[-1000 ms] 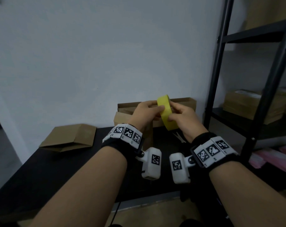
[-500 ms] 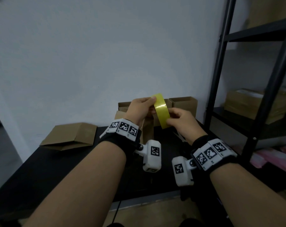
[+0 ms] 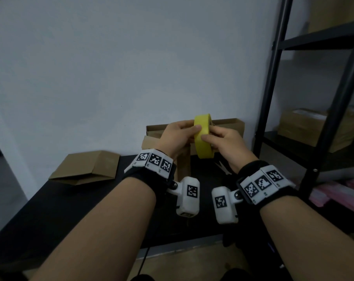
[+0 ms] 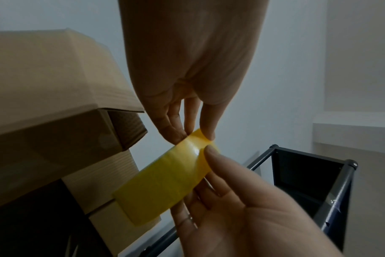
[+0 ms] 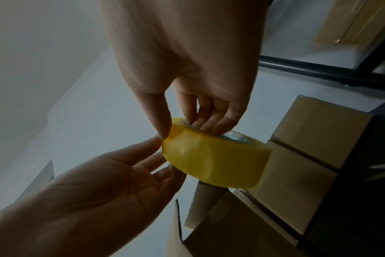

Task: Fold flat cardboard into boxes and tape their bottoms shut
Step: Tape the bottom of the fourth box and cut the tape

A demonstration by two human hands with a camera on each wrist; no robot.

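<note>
— So, where's the tape point(image 3: 202, 136)?
— Up in the air over the table point(image 3: 74, 201), at about 12 o'clock, between both hands. Stands on edge in the head view, yellow, rim facing back.
— Right hand point(image 3: 225, 146)?
— Grips the roll: thumb on the outer band, fingers point(image 5: 211, 125) tucked into the core.
— And the left hand point(image 3: 176, 136)?
— Pinches at the band near the roll's top, thumb and fingertips point(image 4: 178, 135) curled onto the yellow surface. Hard to tell whether a loose end is lifted.
— Boxes?
— One folded flat point(image 3: 86, 167) at about 10 o'clock on the table, well apart from the hands. Upright cardboard point(image 3: 229, 126) right behind the roll, against the wall point(image 3: 131, 67).
— Anything else nearby?
— Scissors point(image 3: 223, 168) on the table, just below the right hand, partly hidden by the wrist. Black shelf rack point(image 3: 273, 88) at 2 o'clock, with stacked cartons point(image 3: 302, 124) on its lower shelf. Pink packs point(image 3: 334, 193) at 4 o'clock, low beside the rack.
</note>
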